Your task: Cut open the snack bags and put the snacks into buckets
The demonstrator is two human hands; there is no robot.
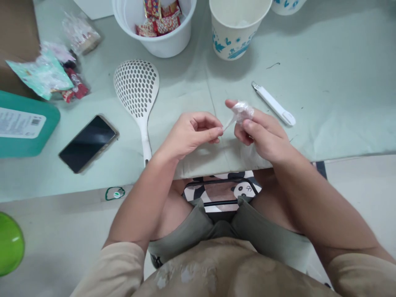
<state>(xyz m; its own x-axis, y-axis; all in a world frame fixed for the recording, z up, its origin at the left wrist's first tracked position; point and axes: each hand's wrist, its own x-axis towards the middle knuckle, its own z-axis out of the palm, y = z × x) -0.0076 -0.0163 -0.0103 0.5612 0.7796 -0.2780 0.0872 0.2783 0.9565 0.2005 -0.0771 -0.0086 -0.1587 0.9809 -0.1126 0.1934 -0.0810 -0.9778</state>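
"One table (334, 82), draped in pale green cloth, fills most of the view. What stands on it, biggest first?"

"Left edge: teal container (18, 146), white label, cut off by the frame. Top, left of centre: white plastic tub (167, 47), several red-printed packets (167, 24) inside. Right of the tub: blue-patterned paper cup (235, 41), upright; part of a second cup (287, 5) beyond."

"And lower-lying things?"

"White perforated skimmer (139, 99), holed head at the far end, end of the handle hidden by the left arm (145, 198). Upper left, crinkled packets (49, 76), loosely heaped. Nearer, a smartphone (88, 144), dark screen up, slantwise."

"Hands?"

"Two, over the near part of the table, apart from each other. Left hand (198, 134): thumb and index finger pinched on a thin strand. Right hand (262, 130): index finger extended, thumb pressed in, other fingers curled. Just beyond the right hand, a white-handled cutter (275, 105), metal tip towards the first cup."

"What is the right hand gripping?"

"Clear plastic film (243, 110), crumpled over the index finger, thumb against it. The strand is part of it, stretched across the gap to the left fingertips."

"Smallest item?"

"Dark curled thread (273, 65), on the cloth past the cutter."
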